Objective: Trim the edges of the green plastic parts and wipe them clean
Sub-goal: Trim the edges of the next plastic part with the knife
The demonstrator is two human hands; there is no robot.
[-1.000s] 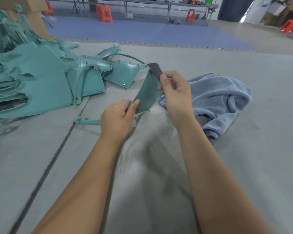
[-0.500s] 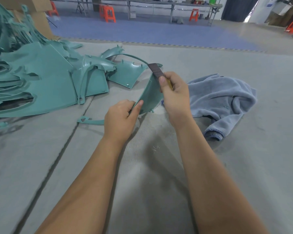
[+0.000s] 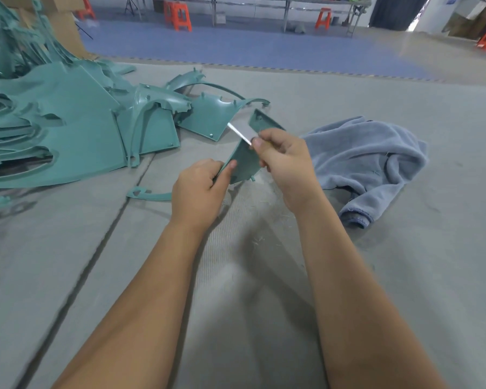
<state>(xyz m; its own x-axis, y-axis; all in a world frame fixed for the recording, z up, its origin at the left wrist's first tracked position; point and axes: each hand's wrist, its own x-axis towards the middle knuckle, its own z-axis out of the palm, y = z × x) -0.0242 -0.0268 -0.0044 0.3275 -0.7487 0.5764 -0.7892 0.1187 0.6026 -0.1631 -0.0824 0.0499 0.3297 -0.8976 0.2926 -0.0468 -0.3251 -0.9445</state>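
1. Left hand grips the lower end of the small curved green plastic part, thumb on its face and fingers curled behind. The part is held up off the grey carpeted work surface, between the two hands.
2. Right hand pinches a thin flat metal blade between thumb and fingers. The blade lies against the part's upper edge; its exact contact point is hard to make out.
3. Step in hand, as I judge it: scraping flash off the part's edge. Pale shavings lie on the carpet below the hands, so trimming looks under way.
4. To do it well: keep the blade at a shallow angle to the edge and use light strokes away from the left thumb.
5. Turn the part in the left hand so each stretch of edge faces the blade, not the wrist.
6. Risk: the left fingers sit close to the blade path, so a slip could cut them. A firm grip low on the part helps.
7. The crumpled blue-grey cloth lies on the carpet just right of the hands, ready for wiping.
8. The pile of large green plastic panels sits at the left, apart from the hands; whether these are trimmed I can't tell.
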